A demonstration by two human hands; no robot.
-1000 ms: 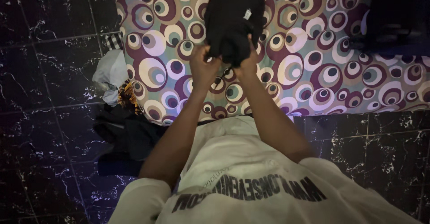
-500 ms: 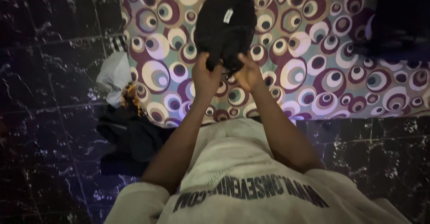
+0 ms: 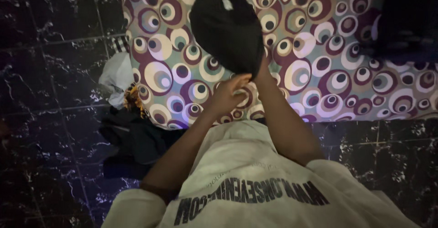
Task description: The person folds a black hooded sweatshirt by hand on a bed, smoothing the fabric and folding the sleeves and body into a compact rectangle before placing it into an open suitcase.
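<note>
my right hand (image 3: 263,70) clamps near edge of black fabric garment (image 3: 226,27) over circle-patterned mattress (image 3: 319,50); left hand (image 3: 226,95) pinches hem; better keep cloth taut, edges aligned.

black fabric garment (image 3: 226,32), small white tag on it. bedsheet (image 3: 319,50) under it: pale teal-green base, loud retro circles in maroon, purple, cream and white. floor tiles (image 3: 50,73) glossy black, white marble veining, thin pale grout lines. person's t-shirt (image 3: 255,182) off-white, dark lettering. heap on floor: pale grey-white cloth (image 3: 115,75), orange-and-black patterned scrap (image 3: 132,101), dark clothes (image 3: 132,139).
</note>
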